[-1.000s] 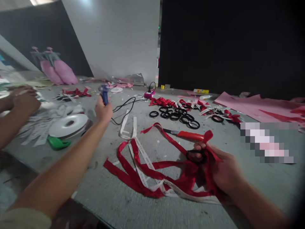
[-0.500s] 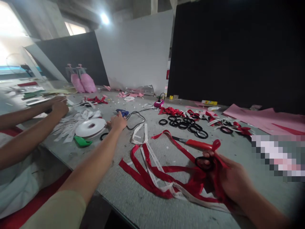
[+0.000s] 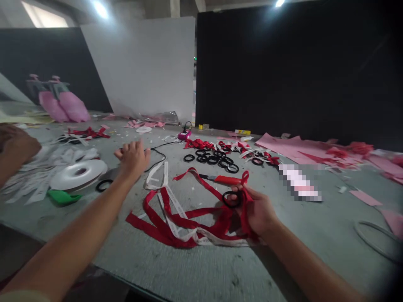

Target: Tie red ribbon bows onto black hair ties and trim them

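Observation:
My left hand (image 3: 134,160) reaches out over the table at left centre, fingers apart, with a black cord (image 3: 159,152) beside it. Whatever lies beneath that hand is hidden. In my right hand (image 3: 260,213) are a black ring (image 3: 231,199), like a hair tie, and a red ribbon (image 3: 246,205) looped up between the fingers. More red ribbon (image 3: 157,233) and white printed ribbon (image 3: 172,205) trail across the table in front of it. A tool with an orange handle (image 3: 225,179) lies just behind my right hand.
Several black rings (image 3: 217,158) lie beyond, near tied red and white bows (image 3: 233,147). A white ribbon spool (image 3: 94,170) and a green object (image 3: 64,197) are at left. Another person's hand (image 3: 23,140) works at the far left. Pink sheets (image 3: 283,147) lie at right.
The view has turned to the right. The blue glue gun seen at my left hand is now out of sight, and those fingers are more spread. My right hand keeps the ring and ribbon.

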{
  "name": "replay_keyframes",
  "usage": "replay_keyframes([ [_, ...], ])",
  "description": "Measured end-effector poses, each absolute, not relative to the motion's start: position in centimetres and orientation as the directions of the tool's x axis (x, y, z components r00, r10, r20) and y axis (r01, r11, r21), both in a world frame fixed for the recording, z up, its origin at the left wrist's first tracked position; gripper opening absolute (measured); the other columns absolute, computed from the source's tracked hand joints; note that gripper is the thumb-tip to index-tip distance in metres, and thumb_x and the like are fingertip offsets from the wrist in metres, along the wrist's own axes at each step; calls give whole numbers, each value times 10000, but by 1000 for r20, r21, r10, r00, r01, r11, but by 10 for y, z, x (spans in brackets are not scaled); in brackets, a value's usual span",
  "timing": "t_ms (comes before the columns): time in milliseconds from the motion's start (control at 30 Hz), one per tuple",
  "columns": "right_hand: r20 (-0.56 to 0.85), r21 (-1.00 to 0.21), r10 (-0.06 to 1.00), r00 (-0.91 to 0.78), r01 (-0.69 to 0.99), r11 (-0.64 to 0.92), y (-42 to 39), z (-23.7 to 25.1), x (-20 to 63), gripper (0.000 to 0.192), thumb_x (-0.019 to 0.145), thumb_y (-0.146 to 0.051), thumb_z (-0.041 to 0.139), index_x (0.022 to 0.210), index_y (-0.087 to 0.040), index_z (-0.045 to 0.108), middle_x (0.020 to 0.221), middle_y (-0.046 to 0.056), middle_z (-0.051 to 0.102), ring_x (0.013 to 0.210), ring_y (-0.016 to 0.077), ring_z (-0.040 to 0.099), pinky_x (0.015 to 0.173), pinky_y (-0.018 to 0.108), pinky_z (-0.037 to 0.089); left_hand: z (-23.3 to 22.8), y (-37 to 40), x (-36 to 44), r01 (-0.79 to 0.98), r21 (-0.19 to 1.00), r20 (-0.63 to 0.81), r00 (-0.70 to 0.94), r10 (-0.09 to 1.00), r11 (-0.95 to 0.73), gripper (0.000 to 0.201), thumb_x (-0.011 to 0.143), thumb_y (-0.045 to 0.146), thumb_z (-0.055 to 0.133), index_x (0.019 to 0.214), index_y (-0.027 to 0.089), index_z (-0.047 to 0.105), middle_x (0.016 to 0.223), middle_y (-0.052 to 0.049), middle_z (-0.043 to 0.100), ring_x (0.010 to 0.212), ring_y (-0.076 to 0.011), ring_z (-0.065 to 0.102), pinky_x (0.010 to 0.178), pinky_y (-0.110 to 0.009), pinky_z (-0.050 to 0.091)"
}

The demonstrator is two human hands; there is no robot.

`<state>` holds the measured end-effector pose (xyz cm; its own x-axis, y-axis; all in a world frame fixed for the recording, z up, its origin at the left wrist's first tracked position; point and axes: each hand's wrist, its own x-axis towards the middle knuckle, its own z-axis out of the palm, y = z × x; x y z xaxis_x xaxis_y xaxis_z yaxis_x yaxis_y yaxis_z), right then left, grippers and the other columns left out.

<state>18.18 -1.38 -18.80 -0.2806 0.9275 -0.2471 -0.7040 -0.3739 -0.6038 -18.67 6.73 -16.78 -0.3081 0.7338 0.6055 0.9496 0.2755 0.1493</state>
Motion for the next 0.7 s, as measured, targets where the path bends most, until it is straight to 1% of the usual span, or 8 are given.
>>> replay_keyframes([
  [67, -215, -591, 933, -289, -722, -360, -17, -186, 180, 98, 749, -186, 685, 759, -163, 590, 778, 22, 614, 639, 146, 583, 646, 303, 560, -159, 54, -151, 980, 201, 607, -121, 785, -5, 422, 935, 341, 358, 1170, 129, 638, 1117, -179, 659, 1122, -333, 530, 975, -469, 339],
  [133, -175, -581, 943, -284, -744, -332, -20, -184, 178, 96, 756, -196, 682, 759, -172, 589, 791, 10, 616, 656, 137, 584, 690, 301, 561, -154, 34, -114, 888, 380, 584, -12, 812, -260, 407, 952, 358, 357, 1021, 153, 701, 953, -120, 709, 952, -259, 611, 880, -370, 411],
  [200, -134, -559, 953, -272, -773, -299, -21, -183, 177, 96, 763, -200, 675, 750, -183, 582, 793, -4, 616, 668, 123, 584, 731, 286, 554, -154, 12, -81, 691, 556, 500, 166, 850, -462, 380, 945, 403, 422, 1043, 172, 708, 917, -85, 716, 823, -204, 623, 737, -296, 439],
  [233, -121, -544, 957, -265, -788, -288, -22, -183, 176, 92, 765, -192, 668, 745, -186, 579, 791, -7, 618, 677, 117, 587, 748, 274, 548, -157, 2, -67, 603, 634, 439, 236, 867, -485, 353, 929, 406, 469, 1071, 189, 708, 905, -74, 714, 780, -187, 613, 670, -275, 429],
  [300, -112, -523, 960, -255, -807, -275, -22, -183, 174, 80, 763, -167, 652, 736, -187, 579, 786, -6, 623, 691, 112, 595, 768, 255, 539, -165, -13, -47, 420, 794, 299, 360, 883, -440, 347, 900, 384, 541, 1158, 201, 685, 896, -67, 708, 712, -160, 582, 578, -251, 397],
  [400, -119, -518, 958, -261, -807, -284, -22, -183, 171, 67, 757, -161, 649, 742, -182, 587, 796, -1, 624, 712, 121, 605, 779, 266, 541, -179, -20, -32, 198, 956, 103, 459, 882, -215, 428, 889, 376, 569, 1260, 169, 618, 819, -54, 692, 586, -118, 515, 513, -238, 360],
  [533, -107, -544, 953, -284, -786, -296, -21, -186, 167, 64, 805, -210, 636, 764, -183, 594, 830, 4, 622, 725, 133, 609, 760, 291, 548, -187, -17, -32, 39, 999, -27, 517, 855, 8, 328, 863, 367, 615, 1110, 161, 678, 774, -46, 670, 531, -88, 493, 487, -225, 347],
  [700, -94, -615, 958, -270, -741, -269, -21, -187, 164, 101, 801, -261, 649, 756, -186, 599, 836, -4, 628, 731, 137, 622, 749, 292, 546, -189, -17, -34, -62, 989, -78, 536, 840, 131, 227, 817, 350, 685, 913, 144, 689, 728, -17, 616, 526, -66, 484, 503, -210, 350],
])
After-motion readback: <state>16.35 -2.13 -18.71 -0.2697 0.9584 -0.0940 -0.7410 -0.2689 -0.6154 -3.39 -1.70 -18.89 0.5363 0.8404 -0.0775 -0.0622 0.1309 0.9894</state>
